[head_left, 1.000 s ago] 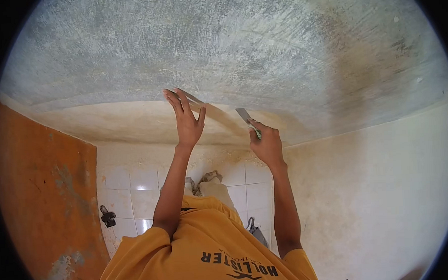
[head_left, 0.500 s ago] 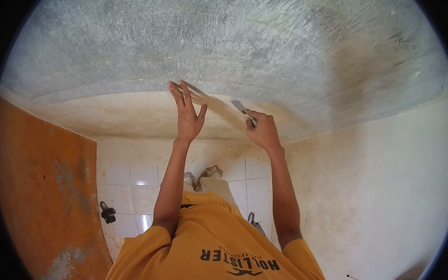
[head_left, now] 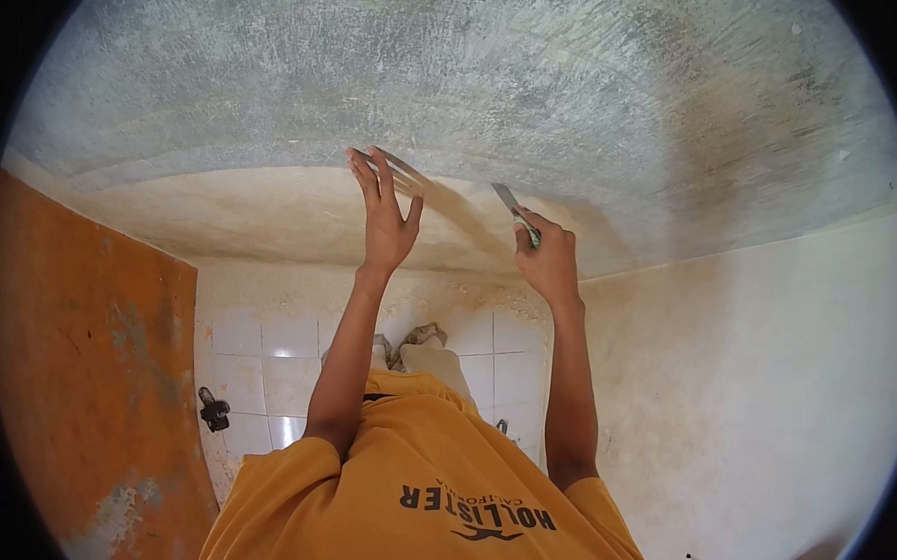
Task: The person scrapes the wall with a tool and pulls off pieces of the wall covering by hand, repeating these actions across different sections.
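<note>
My right hand (head_left: 548, 261) is closed round the greenish handle of a scraper (head_left: 506, 197). Its flat metal blade points up and left, at the lower part of the wall (head_left: 440, 90), near the line where rough grey surface meets a smooth cream band (head_left: 255, 208). To the left, my left hand (head_left: 388, 223) is raised with its fingers apart and its fingertips at the wall. It holds nothing, and its shadow falls to the right across the cream band.
An orange wall (head_left: 92, 366) with peeling patches stands at the left, a pale wall (head_left: 773, 366) at the right. Below are white floor tiles (head_left: 238, 379) with crumbs and a dark object (head_left: 214, 410). My feet (head_left: 421, 343) stand close to the wall.
My right hand and the scraper have shifted right and slightly up in the view. My left hand has moved a little up and right, its fingers still spread.
</note>
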Demonstrator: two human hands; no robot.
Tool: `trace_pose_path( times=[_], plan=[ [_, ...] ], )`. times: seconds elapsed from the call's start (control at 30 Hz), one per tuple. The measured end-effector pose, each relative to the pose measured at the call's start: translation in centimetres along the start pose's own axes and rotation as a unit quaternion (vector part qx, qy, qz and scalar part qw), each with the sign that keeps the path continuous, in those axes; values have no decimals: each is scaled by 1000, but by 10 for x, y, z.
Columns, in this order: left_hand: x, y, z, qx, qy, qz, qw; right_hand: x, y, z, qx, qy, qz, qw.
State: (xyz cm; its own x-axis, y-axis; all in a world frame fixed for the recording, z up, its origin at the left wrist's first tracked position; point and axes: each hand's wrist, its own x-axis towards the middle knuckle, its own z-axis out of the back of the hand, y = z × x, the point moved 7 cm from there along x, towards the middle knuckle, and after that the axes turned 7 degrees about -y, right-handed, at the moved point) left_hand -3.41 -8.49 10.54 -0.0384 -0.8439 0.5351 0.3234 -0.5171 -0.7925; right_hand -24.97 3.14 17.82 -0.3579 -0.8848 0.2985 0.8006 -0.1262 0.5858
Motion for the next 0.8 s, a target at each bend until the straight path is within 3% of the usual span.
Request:
trace_pose_path(
  times=[0.13, 0.27, 0.37, 0.57, 0.67, 0.77, 0.8],
  plan=[
    [2, 1, -2, 2, -13, -13, 1000, -2, -10, -23, -27, 39, -13, 999],
    [2, -3, -4, -12, -15, -5, 1000, 1, 0, 10, -8, 22, -46, 999],
    [-3, 1, -7, -18, -16, -2, 1000, 7, -8, -17, -52, 100, -68, 991],
    [0, 2, -11, -6, -14, 3, 1000, 5, 10, 14, 15, 25, -48, 998],
    [-6, 4, -12, -1, -9, -1, 1000, 7, -17, -24, 3, 36, 18, 999],
    [-3, 5, -15, 17, -9, -12, 1000, 7, -1, -14, -23, 86, -85, 992],
    [-4, 6, -15, 15, -9, -8, 1000, 6, 4, -6, -13, 66, -68, 995]
  ],
)
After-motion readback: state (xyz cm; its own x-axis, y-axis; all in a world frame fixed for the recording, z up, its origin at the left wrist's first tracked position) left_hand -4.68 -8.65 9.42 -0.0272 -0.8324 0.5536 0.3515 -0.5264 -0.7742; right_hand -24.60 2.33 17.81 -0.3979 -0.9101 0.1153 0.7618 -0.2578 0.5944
